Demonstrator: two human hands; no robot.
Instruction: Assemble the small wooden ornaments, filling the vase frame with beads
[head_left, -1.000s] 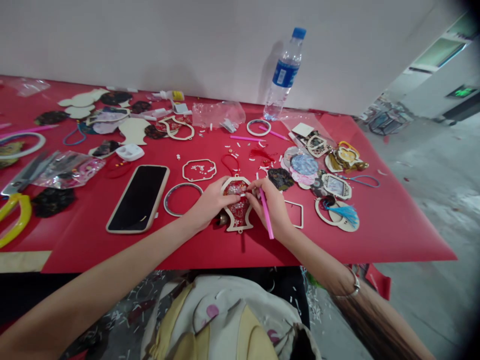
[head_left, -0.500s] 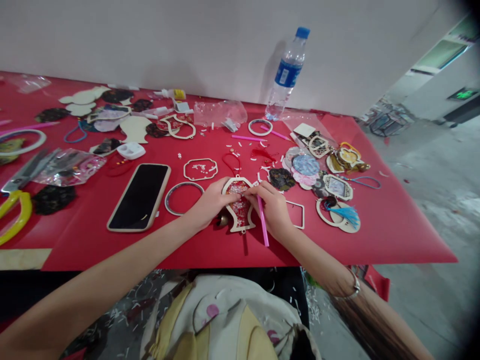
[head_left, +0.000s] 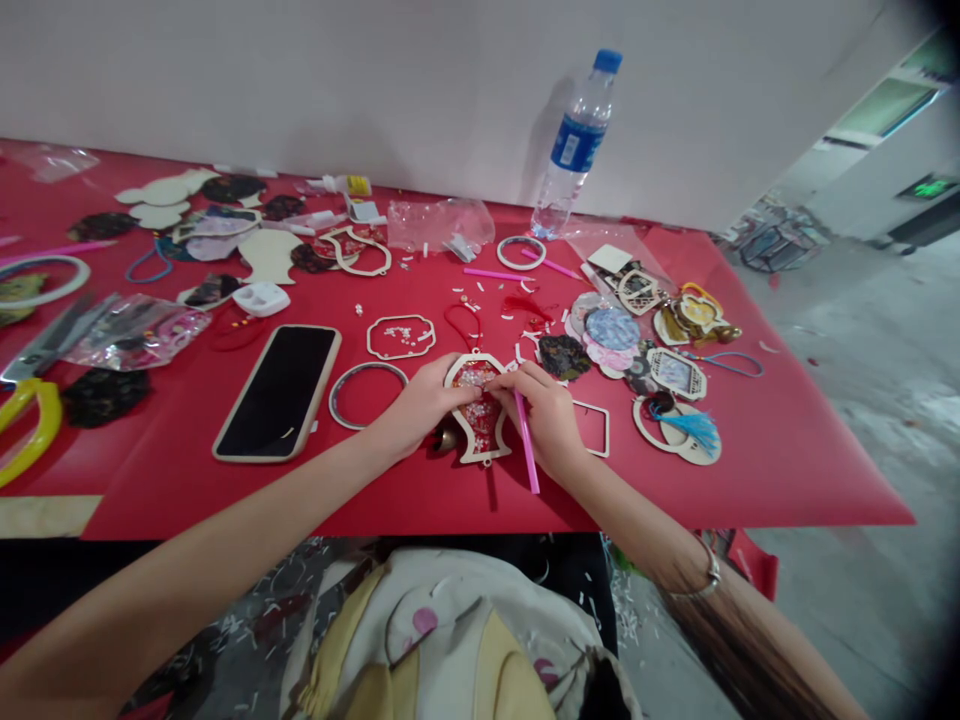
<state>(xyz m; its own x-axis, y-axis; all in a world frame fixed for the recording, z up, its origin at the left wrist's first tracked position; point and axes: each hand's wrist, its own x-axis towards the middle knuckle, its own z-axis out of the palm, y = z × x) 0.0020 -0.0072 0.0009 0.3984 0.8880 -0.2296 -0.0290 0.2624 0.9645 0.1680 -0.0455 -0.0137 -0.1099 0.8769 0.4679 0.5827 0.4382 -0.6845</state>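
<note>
Between my hands is a vase-shaped wooden pendant [head_left: 484, 420] with a pale rim and a red, flower-patterned middle. My left hand [head_left: 426, 405] grips its left rim, thumb lying on the patterned face. Against the right side of that face, the fingertips of my right hand [head_left: 546, 412] are pinched together. A pink stick like a pen [head_left: 527, 445] is held in the right hand, its far end pointing toward me. Whatever lies under the right fingertips is hidden. A red cord loop [head_left: 465, 322] lies above the pendant's top, and a small brass bell [head_left: 444, 440] sits beside my left hand.
A phone [head_left: 279, 393] and a ring frame [head_left: 367, 397] lie to the left, with yellow-handled scissors [head_left: 34, 420] farther out. A water bottle [head_left: 574, 145] stands by the wall. Fabric discs [head_left: 611, 330] and a blue tassel [head_left: 694, 430] lie to the right on the red table [head_left: 795, 450].
Both hands keep their places on the pendant, with barely any visible movement. The view has shifted very slightly.
</note>
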